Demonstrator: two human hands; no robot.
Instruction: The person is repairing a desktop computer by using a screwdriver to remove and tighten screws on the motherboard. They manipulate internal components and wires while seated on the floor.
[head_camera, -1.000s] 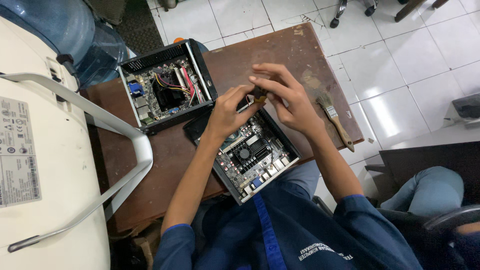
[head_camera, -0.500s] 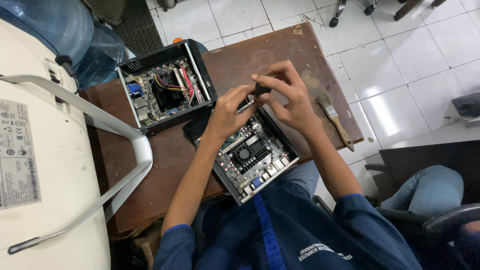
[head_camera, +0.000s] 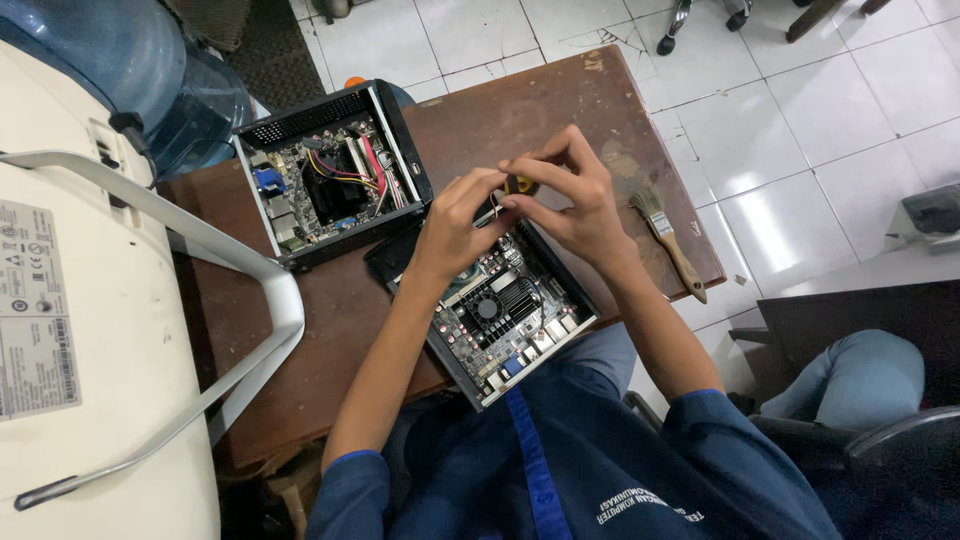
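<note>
Both my hands meet above the far end of the small open computer case that lies on the brown counter right in front of me, its board and round fan showing. My left hand has its grip narrowed to a pinch, thumb and fingertips pressed on a small dark part with a yellow end. My right hand comes in from the other side, fingers curled and its grip closed on the same small part, so the fingertips of both hands touch over it. What the part is I cannot tell; it is mostly hidden by my fingers. A second open case, with red and yellow wires inside, sits just beyond my left hand on the counter. A paintbrush with a wooden handle lies near my right wrist, by the counter's edge. A pale machine with a grey bar stands to my left.
</note>
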